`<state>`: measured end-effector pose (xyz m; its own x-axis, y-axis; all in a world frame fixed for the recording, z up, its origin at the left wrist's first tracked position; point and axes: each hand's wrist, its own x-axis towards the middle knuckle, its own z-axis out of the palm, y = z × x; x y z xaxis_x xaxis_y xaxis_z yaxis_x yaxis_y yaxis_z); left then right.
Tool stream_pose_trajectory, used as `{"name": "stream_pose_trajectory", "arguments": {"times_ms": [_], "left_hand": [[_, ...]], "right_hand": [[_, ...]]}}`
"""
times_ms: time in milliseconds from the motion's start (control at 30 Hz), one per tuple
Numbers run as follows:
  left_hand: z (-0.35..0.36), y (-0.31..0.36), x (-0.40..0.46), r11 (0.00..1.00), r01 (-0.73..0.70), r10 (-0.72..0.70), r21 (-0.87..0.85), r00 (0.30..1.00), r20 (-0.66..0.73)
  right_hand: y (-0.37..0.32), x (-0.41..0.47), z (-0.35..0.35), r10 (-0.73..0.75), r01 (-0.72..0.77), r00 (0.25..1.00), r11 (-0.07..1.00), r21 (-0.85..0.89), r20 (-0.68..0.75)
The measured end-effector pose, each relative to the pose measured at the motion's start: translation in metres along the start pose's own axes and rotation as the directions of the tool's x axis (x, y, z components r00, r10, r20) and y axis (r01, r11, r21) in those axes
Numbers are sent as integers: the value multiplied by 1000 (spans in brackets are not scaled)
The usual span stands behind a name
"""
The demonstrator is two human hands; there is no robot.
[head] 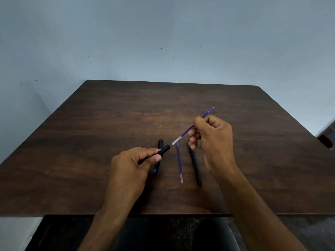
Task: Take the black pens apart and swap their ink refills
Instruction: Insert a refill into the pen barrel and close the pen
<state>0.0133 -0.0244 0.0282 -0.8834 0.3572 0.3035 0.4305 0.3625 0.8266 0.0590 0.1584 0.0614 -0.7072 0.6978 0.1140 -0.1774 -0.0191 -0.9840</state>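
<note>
Dark wood table (pixel 90 142) bears all. Right hand (pixel 211 136) pinches a blue refill (pixel 188 130), clear end just beside barrel mouth. Left hand (pixel 132 160) grips black barrel (pixel 163 151). On table btw. hands: second barrel (pixel 196 169), cap piece (pixel 157 166), second refill (pixel 179 163).

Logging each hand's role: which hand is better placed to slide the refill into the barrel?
Likely the right hand: it pinches the blue refill, whose clear end sits just off the open mouth of the black barrel that the left hand grips.
</note>
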Motion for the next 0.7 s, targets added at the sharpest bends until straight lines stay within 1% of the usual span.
{"name": "stream_pose_trajectory", "arguments": {"times_ms": [233,400,567,700], "left_hand": [[3,2,0,1000,-22,22,-17,1000,-11],[5,2,2,1000,-28,28,-6,999,-17],[5,4,2,999,-43,43,10,999,-29],[4,4,3,999,-52,52,14,998,-41]], "right_hand": [[0,-9,3,17,-16,1000,999,-52,24],[5,-15,6,48,-47,998,999,-20,47],[15,-20,6,59,-50,995,992,-115,77],[20,-25,9,64,-51,993,989,-135,97]]}}
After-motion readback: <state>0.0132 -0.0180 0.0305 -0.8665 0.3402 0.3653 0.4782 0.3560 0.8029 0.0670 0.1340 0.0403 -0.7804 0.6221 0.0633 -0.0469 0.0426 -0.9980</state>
